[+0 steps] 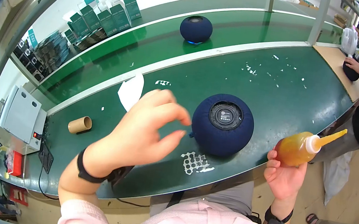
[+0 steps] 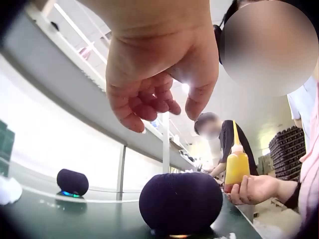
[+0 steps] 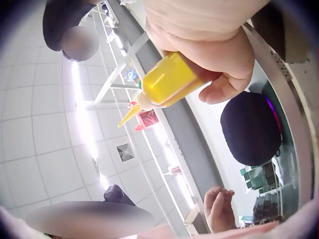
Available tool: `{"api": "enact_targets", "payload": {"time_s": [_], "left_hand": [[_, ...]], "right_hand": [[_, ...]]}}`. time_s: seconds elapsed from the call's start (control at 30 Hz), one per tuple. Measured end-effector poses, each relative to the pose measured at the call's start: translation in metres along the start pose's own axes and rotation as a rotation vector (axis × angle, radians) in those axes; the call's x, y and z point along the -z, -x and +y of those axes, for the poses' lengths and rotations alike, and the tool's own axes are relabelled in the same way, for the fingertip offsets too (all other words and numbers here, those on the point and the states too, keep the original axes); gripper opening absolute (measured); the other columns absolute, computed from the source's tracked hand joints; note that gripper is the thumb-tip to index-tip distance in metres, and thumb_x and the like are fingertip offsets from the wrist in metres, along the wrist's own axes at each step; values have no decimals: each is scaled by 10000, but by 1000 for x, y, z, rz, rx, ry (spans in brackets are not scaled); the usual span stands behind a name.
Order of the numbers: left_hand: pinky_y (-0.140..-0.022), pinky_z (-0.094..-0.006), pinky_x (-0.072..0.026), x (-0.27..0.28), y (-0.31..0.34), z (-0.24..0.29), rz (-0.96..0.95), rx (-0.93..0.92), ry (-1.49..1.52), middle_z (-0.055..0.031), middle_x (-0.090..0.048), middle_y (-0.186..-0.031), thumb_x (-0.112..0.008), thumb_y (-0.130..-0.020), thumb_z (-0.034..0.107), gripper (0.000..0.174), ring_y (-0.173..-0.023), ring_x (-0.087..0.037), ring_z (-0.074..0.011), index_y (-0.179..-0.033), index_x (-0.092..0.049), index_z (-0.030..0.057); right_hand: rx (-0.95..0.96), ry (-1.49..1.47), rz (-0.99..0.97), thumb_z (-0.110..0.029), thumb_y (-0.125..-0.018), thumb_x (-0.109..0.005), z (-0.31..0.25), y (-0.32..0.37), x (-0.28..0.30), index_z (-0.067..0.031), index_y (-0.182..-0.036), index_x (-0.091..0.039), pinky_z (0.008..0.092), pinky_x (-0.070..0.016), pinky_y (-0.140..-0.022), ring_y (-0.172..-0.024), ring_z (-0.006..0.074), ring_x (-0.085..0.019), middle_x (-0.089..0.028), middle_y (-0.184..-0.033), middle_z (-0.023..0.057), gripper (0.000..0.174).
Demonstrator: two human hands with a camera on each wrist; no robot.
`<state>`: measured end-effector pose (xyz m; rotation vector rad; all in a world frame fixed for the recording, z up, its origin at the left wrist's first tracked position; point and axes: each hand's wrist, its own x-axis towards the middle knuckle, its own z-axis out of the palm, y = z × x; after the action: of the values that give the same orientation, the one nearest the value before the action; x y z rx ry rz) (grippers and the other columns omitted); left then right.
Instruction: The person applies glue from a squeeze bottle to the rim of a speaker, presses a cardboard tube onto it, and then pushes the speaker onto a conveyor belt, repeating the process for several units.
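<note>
Head view, centre: left hand (image 1: 148, 130) loose and empty beside the navy fabric speaker (image 1: 223, 124) on the green bench (image 1: 286, 91); lower right, right hand (image 1: 284, 178) wrapped round an amber glue bottle (image 1: 298, 148). Left wrist view: nothing pinched between the fingers (image 2: 149, 107). Right wrist view: grip round the bottle's body plainest here; best to steady the speaker, then squeeze gently.

Right hand (image 1: 284, 175) grips glue bottle (image 1: 298, 148) — left hand (image 1: 146, 130) (fingers loosely curled) beside navy speaker (image 1: 222, 124).
</note>
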<state>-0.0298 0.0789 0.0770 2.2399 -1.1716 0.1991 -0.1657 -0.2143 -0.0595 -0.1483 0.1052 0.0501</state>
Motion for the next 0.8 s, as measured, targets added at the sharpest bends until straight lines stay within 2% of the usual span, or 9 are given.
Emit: {"api": "enact_targets", "payload": {"time_s": [0.07,0.2,0.33,0.43,0.5,0.53,0.57,0.63,0.8], "left_hand": [[-689,-351,-398,-10,-20,-3,-70,-131,-30,-96,-474,-773,-585,-667,-26,215,-757,-481,-268,-865,-623,48],[-702,-380,-392,-35,-43,-9,-81,-134,-98,-113,-462,-795,-499,-681,-79,250,-797,-457,-284,-850,-636,45],[-730,-387,-397,-45,-49,-8,-159,-65,-117,-123,-474,-821,-522,-698,-71,246,-825,-465,-298,-887,-626,46],[-750,-358,-429,-41,-41,-12,-13,-144,-112,-110,-493,-879,-640,-706,9,302,-856,-496,-277,-999,-582,45],[-713,-339,-470,-32,-18,-10,0,163,18,-131,-502,-984,-759,-657,133,548,-849,-528,-270,-1131,-497,49],[-685,-315,-497,-38,-4,-18,-41,331,128,-139,-464,-1085,-839,-586,176,780,-822,-544,-214,-1225,-410,48],[-685,-315,-516,-47,9,-25,-73,474,307,-162,-408,-1156,-853,-590,173,878,-843,-553,-187,-1285,-331,54],[-712,-322,-540,-68,24,-37,-48,627,490,-182,-376,-1180,-861,-591,155,958,-916,-552,-211,-1326,-253,61],[-756,-348,-559,-105,-2,-44,48,615,704,-192,-339,-1196,-851,-589,76,964,-995,-519,-245,-1316,-219,65]], "right_hand": [[29,6,13,-544,-876,-403,-2,2,4,-31,-1179,-482,372,-489,-708,-801,238,-575,-538,-1019,157,600],[41,5,34,-544,-874,-404,-7,4,14,-30,-1181,-479,364,-486,-694,-801,233,-569,-534,-1023,152,603],[65,-1,74,-541,-873,-406,-12,6,15,-31,-1173,-479,357,-482,-685,-794,230,-562,-531,-1023,152,597],[92,21,76,-547,-870,-408,-17,8,13,-33,-1165,-483,352,-480,-677,-779,225,-557,-531,-1017,150,598],[99,25,53,-555,-867,-411,-21,9,14,-34,-1162,-484,348,-479,-671,-773,222,-554,-532,-1013,150,603],[131,30,73,-564,-864,-412,-22,11,14,-34,-1160,-484,346,-478,-664,-764,223,-553,-533,-1006,152,612],[166,34,93,-573,-861,-414,-24,11,14,-34,-1158,-485,345,-478,-658,-756,225,-552,-534,-998,153,620],[180,50,96,-581,-858,-415,-27,8,10,-33,-1155,-486,345,-478,-651,-745,227,-551,-535,-988,156,627],[168,117,68,-592,-854,-419,-33,-4,0,-33,-1136,-493,339,-477,-637,-714,225,-549,-540,-963,160,631]]}}
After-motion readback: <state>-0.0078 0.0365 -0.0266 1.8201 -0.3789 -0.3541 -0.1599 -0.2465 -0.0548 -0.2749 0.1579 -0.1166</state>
